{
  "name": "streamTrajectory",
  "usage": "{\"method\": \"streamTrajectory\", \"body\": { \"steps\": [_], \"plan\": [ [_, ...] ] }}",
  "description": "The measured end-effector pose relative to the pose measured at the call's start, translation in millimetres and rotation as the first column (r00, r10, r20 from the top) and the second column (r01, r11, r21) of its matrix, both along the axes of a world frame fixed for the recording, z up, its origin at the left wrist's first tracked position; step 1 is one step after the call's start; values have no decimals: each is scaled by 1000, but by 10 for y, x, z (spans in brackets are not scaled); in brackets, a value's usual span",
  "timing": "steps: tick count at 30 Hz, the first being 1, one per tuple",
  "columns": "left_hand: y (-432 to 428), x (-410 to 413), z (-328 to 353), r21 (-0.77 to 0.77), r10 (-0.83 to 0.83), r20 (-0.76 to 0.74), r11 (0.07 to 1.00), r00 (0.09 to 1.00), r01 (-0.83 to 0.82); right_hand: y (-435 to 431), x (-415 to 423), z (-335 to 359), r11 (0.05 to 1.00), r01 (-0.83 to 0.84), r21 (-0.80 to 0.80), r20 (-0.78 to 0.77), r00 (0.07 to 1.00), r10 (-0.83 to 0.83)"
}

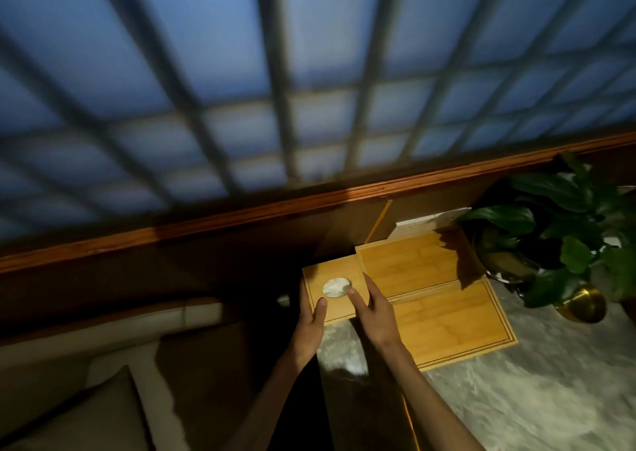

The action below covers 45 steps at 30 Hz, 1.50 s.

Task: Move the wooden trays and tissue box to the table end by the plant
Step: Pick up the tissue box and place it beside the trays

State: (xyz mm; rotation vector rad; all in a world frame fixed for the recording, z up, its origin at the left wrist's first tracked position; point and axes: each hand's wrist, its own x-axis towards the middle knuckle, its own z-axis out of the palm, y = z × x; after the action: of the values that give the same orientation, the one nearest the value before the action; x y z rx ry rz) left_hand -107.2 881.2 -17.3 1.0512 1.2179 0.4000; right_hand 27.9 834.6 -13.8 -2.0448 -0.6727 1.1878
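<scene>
A wooden tissue box [332, 271] with a round white opening on top sits at the far left corner of the marble table [533, 399]. My left hand [311, 316] grips its left side and my right hand [373, 309] grips its right side. To the right of the box lie two flat wooden trays: a larger one [447, 326] on the table and a smaller one [409, 264] resting over its far part. A leafy plant [557, 223] in a brass pot [583, 304] stands just right of the trays.
A dark wooden ledge [275, 206] runs behind the table under a barred window. A light sofa with a cushion [89, 412] is at the lower left, beyond the table's left edge.
</scene>
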Motion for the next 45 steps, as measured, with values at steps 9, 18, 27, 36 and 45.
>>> {"method": "streamTrajectory", "body": {
  "steps": [9,18,27,36,45],
  "plan": [
    [-101,-105,3,-85,17,-123,996,992,-27,-44,-298,122,645,692,-324,-398,519,-757],
    [185,38,115,-42,-72,-141,997,987,66,240,-115,150,634,707,-314,-463,469,-752],
    [238,22,47,-17,-96,-159,995,983,95,241,-82,62,662,682,-310,-449,509,-734],
    [244,-4,-50,-10,-191,-258,981,947,196,203,-83,62,653,695,-300,-489,476,-731],
    [44,-59,114,266,-154,-599,887,786,376,-21,-35,240,931,337,-137,-82,933,-350]
  ]
}}
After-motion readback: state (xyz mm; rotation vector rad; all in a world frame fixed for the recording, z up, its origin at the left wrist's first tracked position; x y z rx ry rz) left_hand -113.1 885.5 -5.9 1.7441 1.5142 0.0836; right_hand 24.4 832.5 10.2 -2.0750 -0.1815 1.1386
